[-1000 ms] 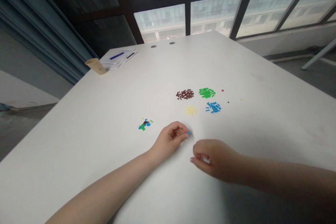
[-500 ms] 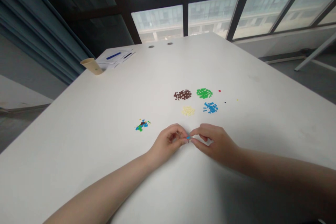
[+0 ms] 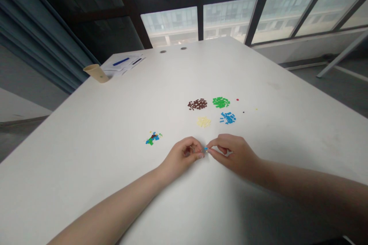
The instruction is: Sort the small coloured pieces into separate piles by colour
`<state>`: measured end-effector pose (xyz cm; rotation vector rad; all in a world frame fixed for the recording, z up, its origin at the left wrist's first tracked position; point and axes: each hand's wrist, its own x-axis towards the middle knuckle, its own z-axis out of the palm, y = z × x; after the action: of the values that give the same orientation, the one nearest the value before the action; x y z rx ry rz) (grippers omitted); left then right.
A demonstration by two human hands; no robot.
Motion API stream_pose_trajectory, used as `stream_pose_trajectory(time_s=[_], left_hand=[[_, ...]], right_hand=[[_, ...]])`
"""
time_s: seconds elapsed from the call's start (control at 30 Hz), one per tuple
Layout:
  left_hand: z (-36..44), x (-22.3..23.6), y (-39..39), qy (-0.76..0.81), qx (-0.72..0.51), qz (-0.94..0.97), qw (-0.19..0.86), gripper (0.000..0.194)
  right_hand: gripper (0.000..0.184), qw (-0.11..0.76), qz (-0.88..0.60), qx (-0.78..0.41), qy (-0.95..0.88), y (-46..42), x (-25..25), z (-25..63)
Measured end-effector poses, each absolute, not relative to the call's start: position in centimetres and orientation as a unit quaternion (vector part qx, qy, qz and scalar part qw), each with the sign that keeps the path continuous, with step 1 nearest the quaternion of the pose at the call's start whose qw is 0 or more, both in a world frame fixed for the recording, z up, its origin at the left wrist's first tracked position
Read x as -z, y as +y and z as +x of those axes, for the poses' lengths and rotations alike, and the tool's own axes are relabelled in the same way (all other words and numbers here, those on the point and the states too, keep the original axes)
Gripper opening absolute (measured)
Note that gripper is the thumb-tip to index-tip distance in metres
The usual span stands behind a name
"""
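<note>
Close to the front of the white table (image 3: pixel 115 122), my two hands meet fingertip to fingertip. My right hand (image 3: pixel 234 151) pinches a small blue piece (image 3: pixel 206 149) between thumb and index finger. Curled in a pinch beside it is my left hand (image 3: pixel 184 155), its fingertips almost at the piece; whether it grips part of it is too small to tell. Just beyond the hands lie a pale yellow pile (image 3: pixel 204 122) and a blue pile (image 3: pixel 228 118) of little flat pieces. Behind these are a brown pile (image 3: pixel 197 104) and a green pile (image 3: pixel 221 102).
A mixed heap of coloured pieces (image 3: pixel 152 138) lies left of my hands. Single red (image 3: pixel 237 99), black (image 3: pixel 243 112) and yellow (image 3: pixel 256 109) bits are scattered to the right. A paper cup (image 3: pixel 96 73) stands at the left edge, near papers (image 3: pixel 115 68) with a blue pen (image 3: pixel 121 61).
The view has shifted slightly, so the table things appear a little further left. The fingertips have parted slightly, and the blue piece stays at my right fingertips.
</note>
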<state>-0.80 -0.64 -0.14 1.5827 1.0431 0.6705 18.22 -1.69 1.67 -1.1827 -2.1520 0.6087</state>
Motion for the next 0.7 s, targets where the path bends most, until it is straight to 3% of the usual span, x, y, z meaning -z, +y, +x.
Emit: stream_pose_trajectory(time_s=[0.2, 0.4, 0.7], left_hand=[[-1.1, 0.2, -0.5, 0.451, -0.269, 0.694, 0.493, 0.010], [-1.1, 0.3, -0.4, 0.452, -0.258, 0.716, 0.466, 0.010], [-1.1, -0.2, -0.4, 0.442, -0.249, 0.729, 0.459, 0.010]], right_hand=[[0.020, 0.224, -0.594, -0.123, -0.763, 3.2, -3.5, 22.1], [0.020, 0.037, -0.691, -0.076, -0.718, 6.7, -2.3, 25.8], [0.022, -0.019, -0.696, -0.070, -0.714, 6.4, -2.2, 25.7]])
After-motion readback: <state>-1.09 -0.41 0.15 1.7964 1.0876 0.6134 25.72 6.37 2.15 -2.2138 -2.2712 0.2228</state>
